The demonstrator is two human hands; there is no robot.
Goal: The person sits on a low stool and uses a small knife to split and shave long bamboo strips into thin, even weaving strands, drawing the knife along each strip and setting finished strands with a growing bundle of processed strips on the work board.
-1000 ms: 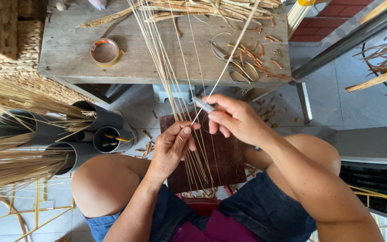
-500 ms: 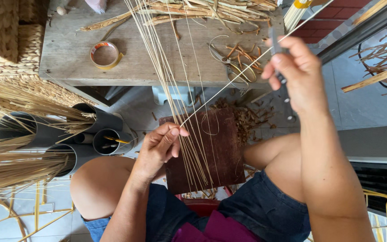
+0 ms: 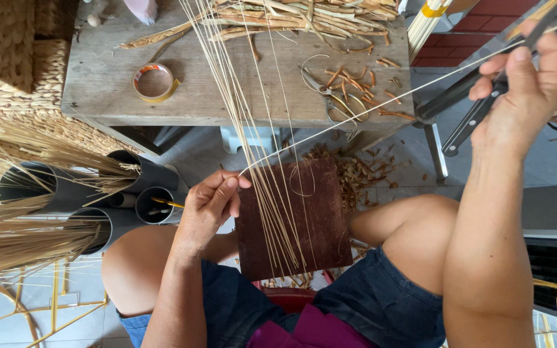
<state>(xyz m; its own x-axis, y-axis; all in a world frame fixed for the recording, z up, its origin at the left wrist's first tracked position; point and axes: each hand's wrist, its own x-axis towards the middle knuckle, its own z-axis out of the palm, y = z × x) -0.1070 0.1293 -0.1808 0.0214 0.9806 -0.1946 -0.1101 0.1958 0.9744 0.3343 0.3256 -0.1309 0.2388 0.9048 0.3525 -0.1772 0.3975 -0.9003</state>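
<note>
Across the lap, over a brown board (image 3: 294, 219): one thin pale strip (image 3: 369, 106) stretched taut from left hand (image 3: 209, 207) to right hand (image 3: 523, 96). Left fingertips (image 3: 230, 183) pinching the near end just above the board's corner; right hand raised high to the side, clenched on the far end together with a dark-handled knife (image 3: 478, 119). Probably light, springy, easily snapped or split if kinked; best held near the ends, flat between thumb and finger. More strips (image 3: 240, 109) fanned from desk (image 3: 98, 84) to board. Tape roll (image 3: 154, 82) and shavings (image 3: 356, 90) on the desk.
</note>
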